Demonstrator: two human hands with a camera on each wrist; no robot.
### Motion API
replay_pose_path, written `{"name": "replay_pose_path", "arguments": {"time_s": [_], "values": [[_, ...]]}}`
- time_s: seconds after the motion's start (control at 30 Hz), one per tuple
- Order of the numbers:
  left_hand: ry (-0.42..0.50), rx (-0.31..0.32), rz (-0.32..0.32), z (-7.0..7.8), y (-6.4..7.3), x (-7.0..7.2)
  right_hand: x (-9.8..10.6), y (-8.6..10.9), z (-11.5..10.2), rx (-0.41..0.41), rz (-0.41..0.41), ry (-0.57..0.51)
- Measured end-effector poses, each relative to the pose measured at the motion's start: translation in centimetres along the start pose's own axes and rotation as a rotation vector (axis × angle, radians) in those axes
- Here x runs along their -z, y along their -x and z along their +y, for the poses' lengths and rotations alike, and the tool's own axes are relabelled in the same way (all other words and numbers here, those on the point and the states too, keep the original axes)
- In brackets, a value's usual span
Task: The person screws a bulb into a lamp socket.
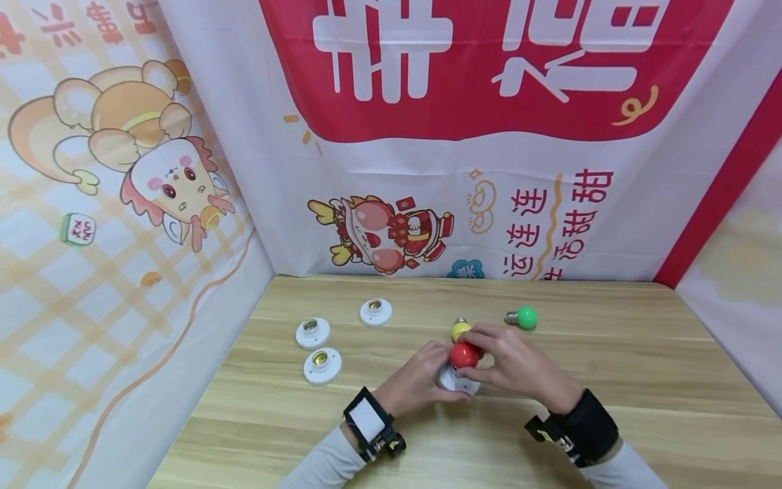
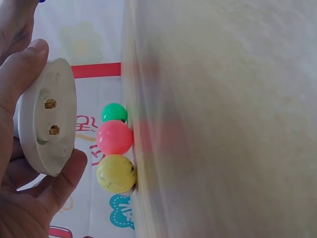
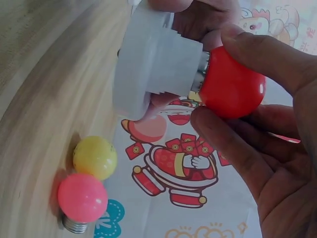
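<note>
My left hand [image 1: 415,382] grips a white round lamp holder [image 1: 459,386] by its rim. In the left wrist view the holder's underside [image 2: 64,116] shows two brass-coloured terminals, raised off the table. My right hand [image 1: 516,361] pinches a red light bulb [image 1: 464,355] between thumb and fingers. Seen from the right wrist, the red bulb's metal base sits at the mouth of the holder [image 3: 173,62], partly inside it, with a bit of thread showing. Just beyond the hands lie a yellow bulb [image 3: 95,157] and a pink bulb [image 3: 82,197].
Three more white lamp holders [image 1: 313,333] rest at the left of the wooden table [image 1: 275,435], sockets facing up. A green bulb [image 1: 527,317] lies on its side at the back right. A printed cloth backdrop [image 1: 379,163] hangs behind the table's far edge.
</note>
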State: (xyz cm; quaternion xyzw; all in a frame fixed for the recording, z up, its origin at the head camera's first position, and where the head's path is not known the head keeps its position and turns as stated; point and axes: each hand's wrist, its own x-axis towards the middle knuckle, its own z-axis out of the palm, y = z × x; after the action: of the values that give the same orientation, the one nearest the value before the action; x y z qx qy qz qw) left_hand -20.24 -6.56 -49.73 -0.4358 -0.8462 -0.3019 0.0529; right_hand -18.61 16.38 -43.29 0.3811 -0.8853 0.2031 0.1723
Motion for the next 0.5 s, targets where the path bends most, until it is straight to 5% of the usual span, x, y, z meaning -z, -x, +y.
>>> {"name": "replay_pose_path", "arguments": {"time_s": [0.23, 0.5], "values": [[0.030, 0.020, 0.020, 0.00, -0.03, 0.08, 0.24, -0.06, -0.02, -0.053, -0.028, -0.070], [0.038, 0.028, -0.049, -0.43, -0.26, 0.14, 0.88, 0.76, 0.44, -0.080, -0.036, -0.026]]}}
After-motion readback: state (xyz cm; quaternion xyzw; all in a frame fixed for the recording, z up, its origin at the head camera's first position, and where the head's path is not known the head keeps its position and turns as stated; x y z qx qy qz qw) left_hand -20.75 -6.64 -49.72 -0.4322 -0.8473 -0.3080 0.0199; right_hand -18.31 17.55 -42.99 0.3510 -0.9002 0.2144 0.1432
